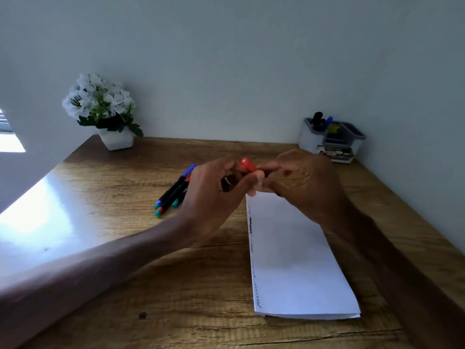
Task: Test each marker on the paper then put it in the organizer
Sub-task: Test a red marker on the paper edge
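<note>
Both hands (214, 195) (307, 187) pinch the red marker (247, 165), probably uncapping; it is light and stiff, so grip barrel and cap.

Both forearms are bare, with no sleeve showing anywhere up to the lower edge of the view. The left hand (216, 197) and the right hand (309, 182) wear no gloves, and no watch or bracelet shows at either wrist. A pale, short-trimmed thumbnail shows on the left hand, and the fingers are slender.
</note>
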Demonstrator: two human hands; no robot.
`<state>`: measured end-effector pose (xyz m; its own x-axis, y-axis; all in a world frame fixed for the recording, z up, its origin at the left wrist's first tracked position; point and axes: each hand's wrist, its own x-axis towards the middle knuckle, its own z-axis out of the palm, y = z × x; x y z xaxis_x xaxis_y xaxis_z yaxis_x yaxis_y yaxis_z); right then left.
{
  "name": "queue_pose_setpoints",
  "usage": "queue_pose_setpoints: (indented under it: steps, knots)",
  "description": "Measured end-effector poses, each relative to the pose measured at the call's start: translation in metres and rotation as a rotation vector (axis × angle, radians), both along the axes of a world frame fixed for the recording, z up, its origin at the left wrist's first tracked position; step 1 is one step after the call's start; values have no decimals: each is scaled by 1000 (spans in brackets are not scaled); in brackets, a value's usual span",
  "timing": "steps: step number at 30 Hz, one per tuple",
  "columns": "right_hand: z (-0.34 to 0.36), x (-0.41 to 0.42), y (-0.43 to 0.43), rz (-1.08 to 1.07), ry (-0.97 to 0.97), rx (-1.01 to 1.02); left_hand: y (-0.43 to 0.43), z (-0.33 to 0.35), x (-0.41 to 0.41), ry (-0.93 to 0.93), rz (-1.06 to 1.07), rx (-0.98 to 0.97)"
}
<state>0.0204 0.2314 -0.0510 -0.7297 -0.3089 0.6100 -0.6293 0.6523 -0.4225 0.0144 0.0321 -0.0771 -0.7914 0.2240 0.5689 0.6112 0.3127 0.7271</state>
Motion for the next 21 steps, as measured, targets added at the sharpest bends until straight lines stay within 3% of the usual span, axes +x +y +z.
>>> queue_pose_setpoints:
  steps: [3,10,13,21]
  knots:
    - [2,-6,17,-134,52,-24,19,0,-9,-26,11,-7]
    - [9,-26,84,-481,142,-249,32,-23,-18,7,-30,-316]
    - [19,-34,110,-604,283,-294,32,-27,-21,50,-12,-353]
    - [40,-76,153,-675,576,-441,32,-31,-24,19,12,-327]
